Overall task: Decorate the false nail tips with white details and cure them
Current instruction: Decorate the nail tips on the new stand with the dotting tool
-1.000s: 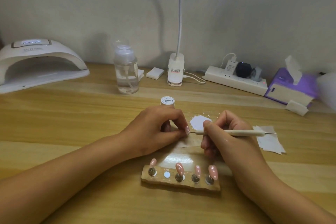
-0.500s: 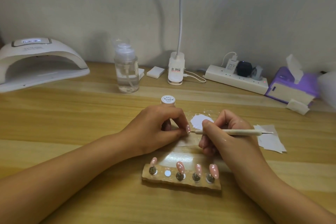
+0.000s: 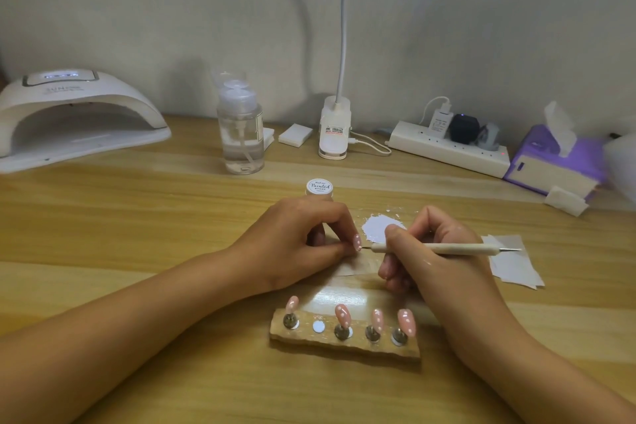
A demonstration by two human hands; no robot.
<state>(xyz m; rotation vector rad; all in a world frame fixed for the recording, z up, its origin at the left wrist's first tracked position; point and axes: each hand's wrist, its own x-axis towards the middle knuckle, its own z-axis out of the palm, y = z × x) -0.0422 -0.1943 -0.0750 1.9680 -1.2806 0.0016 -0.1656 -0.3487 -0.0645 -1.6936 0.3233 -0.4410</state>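
Note:
My left hand [image 3: 303, 244] pinches a pink false nail tip [image 3: 358, 242] with white dots, held upright near the table. A wooden dotting tool [image 3: 437, 248] lies gripped in my right hand [image 3: 433, 251], its metal point touching that tip. Closer to me stands a wooden holder [image 3: 344, 342] carrying several pink dotted tips [image 3: 342, 315] on metal pegs; one slot shows only a white disc [image 3: 318, 326]. A smear of white gel [image 3: 380, 231] sits on a clear sheet behind my hands. The white gel pot [image 3: 319, 188] stands behind my left hand. The white curing lamp [image 3: 75, 117] is far left.
A clear pump bottle [image 3: 241, 134] and a clip lamp base [image 3: 334, 129] stand at the back. A power strip [image 3: 447, 144] and a purple tissue box [image 3: 557, 162] are back right. White wipes [image 3: 512, 262] lie to the right of my right hand.
Both hands have stayed almost in place; the tool's point has stayed at the held nail tip.

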